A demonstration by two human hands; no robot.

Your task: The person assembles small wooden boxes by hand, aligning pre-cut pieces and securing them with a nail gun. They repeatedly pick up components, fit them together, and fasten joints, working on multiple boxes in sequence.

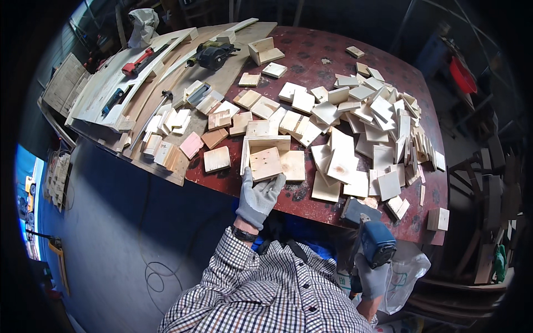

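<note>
A: Head view. Our left hand [259, 197], grey glove, is grasping a square board [265, 163] at its near edge, fingers under, thumb on top. The board sits tilted in the mouth of an open box frame [265, 145] at the near edge of the table [311, 58].

B: Right hand?

A: Our right hand [371, 277] is closed round the grip of a blue power tool [373, 240], low down by our hip, well apart from the frame. Can't tell what kind of tool.

B: So how far along are we?

A: We'd judge midway on this one piece. Frame walls look already joined. The board isn't seated flat yet, and the tool isn't near it, so fixing is left.

B: Anything finished?

A: A small open box [265, 51] stands at the far side, looks assembled. Maybe one more near the sander [212, 54]; too small to tell.

B: And stock left?

A: Plenty. A big pile [369, 119] of cut squares covers the right half of the table, more loose squares just beside the frame. A pinkish square [191, 145] and others lie on the plank [166, 72] at left, with a red clamp [137, 61] further up. So we'd say most of the work is still ahead.
</note>
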